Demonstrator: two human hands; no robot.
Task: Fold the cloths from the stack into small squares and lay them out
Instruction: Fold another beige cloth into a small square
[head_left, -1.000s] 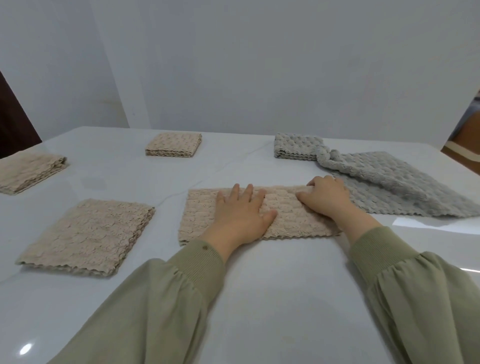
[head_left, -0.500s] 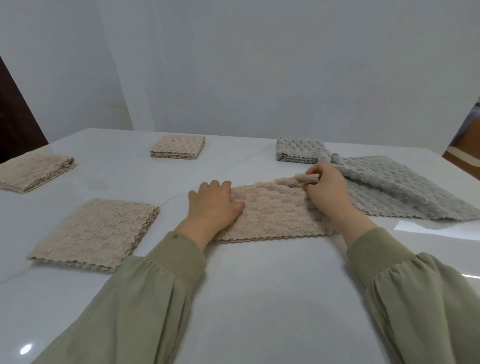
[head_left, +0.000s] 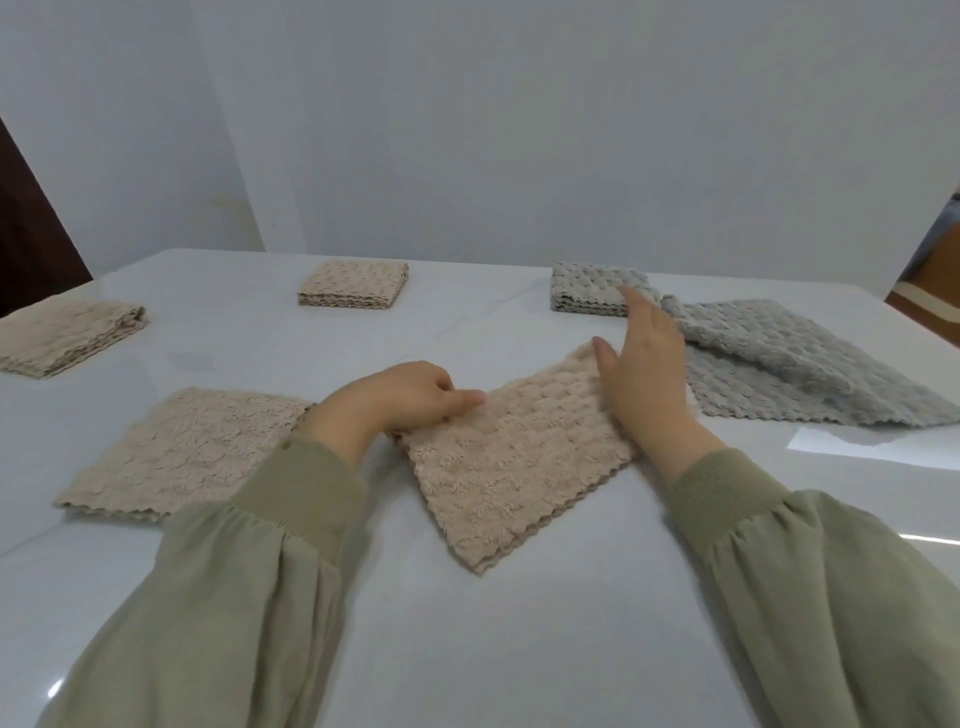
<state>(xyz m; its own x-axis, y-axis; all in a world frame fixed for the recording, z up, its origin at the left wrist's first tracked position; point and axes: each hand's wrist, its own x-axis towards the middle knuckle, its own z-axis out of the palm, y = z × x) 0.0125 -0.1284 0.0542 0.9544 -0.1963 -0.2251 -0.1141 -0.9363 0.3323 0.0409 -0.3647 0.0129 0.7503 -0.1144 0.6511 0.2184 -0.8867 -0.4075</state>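
Observation:
A beige textured cloth, folded into a strip, lies askew on the white table in front of me, one corner pointing toward me. My left hand pinches its left end, fingers curled and thumb on top. My right hand rests on the cloth's right end with straight fingers. Loose grey cloths lie in a spread pile to the right, their top layer rumpled.
Three folded beige squares are laid out: one near left, one far left, one at the back centre. A folded grey square sits at the back right. A white wall stands behind the table.
The beige strip has swung round from lying level to a diagonal. My left hand went from pressing flat to pinching the left end. My right hand let go of the top edge and opened.

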